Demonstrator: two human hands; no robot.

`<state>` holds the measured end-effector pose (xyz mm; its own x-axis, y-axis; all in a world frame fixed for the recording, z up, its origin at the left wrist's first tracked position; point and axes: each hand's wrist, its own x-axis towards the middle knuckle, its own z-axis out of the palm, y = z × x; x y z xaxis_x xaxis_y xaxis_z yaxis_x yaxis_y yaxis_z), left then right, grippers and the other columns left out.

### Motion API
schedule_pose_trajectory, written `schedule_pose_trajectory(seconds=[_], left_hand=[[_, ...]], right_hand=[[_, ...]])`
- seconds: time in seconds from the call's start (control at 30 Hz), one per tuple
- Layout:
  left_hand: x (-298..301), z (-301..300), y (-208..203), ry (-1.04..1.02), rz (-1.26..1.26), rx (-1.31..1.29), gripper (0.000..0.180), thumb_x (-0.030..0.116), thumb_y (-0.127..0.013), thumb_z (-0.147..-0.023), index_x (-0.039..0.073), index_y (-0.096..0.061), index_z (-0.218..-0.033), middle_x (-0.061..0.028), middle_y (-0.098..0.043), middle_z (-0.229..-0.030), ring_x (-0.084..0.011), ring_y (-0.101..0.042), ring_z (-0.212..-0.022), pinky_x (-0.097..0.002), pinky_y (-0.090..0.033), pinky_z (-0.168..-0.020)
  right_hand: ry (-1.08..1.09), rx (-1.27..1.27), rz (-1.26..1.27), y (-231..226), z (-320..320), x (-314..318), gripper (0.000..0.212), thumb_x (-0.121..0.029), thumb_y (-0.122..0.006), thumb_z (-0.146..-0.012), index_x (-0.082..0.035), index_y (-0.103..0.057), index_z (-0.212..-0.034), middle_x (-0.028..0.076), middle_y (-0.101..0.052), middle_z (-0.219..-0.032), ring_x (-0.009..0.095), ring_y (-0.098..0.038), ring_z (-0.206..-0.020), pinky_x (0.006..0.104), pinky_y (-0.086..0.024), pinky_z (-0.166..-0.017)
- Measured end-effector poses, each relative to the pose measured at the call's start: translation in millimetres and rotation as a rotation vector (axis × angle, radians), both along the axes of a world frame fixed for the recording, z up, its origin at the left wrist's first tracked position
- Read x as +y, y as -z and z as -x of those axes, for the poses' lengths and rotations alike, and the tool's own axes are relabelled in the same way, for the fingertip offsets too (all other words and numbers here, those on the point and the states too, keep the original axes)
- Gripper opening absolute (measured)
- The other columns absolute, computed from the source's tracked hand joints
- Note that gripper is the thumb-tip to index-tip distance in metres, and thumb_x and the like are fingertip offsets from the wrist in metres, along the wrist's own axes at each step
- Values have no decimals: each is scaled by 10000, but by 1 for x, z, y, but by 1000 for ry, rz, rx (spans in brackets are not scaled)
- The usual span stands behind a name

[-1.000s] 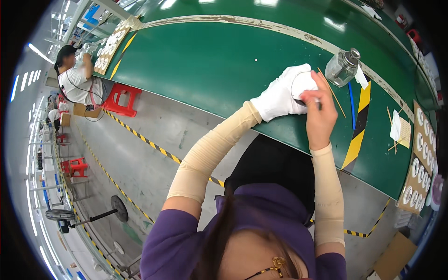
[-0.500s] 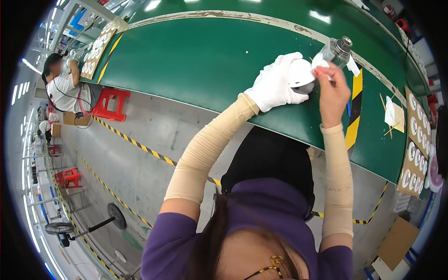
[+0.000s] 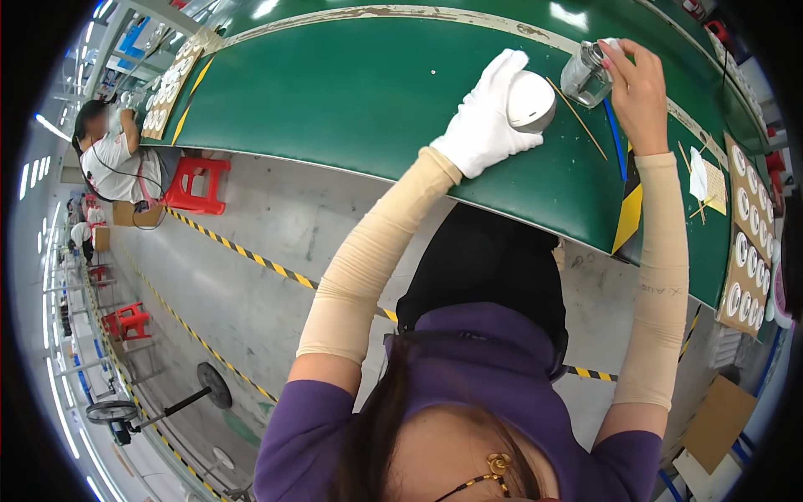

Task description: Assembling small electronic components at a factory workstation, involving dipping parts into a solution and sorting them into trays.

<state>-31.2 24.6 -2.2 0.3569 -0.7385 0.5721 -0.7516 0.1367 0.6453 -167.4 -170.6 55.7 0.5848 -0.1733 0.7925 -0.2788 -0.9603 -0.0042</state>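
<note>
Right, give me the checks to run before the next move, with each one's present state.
1. White dome-shaped device held by the left grip: ok.
2. Left grip gloved: ok.
3. Right grip gloved: not ok; it is bare.
4. Right grip at the top of the clear glass bottle: ok.
5. Bottle's contents: cannot tell; too small to make out.
6. Thin wooden stick on the green tabletop, apart from the right grip: ok.
</note>
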Motion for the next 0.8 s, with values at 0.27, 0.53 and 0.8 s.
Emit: schedule_pose_trajectory(seconds=[0.27,0.53,0.8], left_hand=[[-11,-11,-1,63,-180,36,882,327,-853,-600,89,-394,-1314,-115,-459,-1221,-238,-508,-1126,-347,-450,-955],[-18,-16,17,143,-70,121,909,280,-875,-601,76,-356,-1318,-116,-525,-1191,-213,-547,-1082,-337,-476,-917],[-21,-15,20,118,-72,73,915,241,-876,-592,52,-342,-1310,-135,-562,-1144,-201,-568,-1056,-327,-492,-889]], right_hand=[[-110,55,-219,-13,9,0,145,-100,-633,-822,-31,-659,-948,77,-603,-838,214,-580,-815,292,-450,-754],[-597,-67,-932,57,-6,80,99,7,-680,-756,5,-585,-784,103,-493,-1340,154,-535,-1082,265,-433,-889],[-614,-143,-1188,56,-9,70,52,-25,-630,-828,-8,-582,-819,86,-569,-1226,164,-549,-1064,268,-429,-921]])
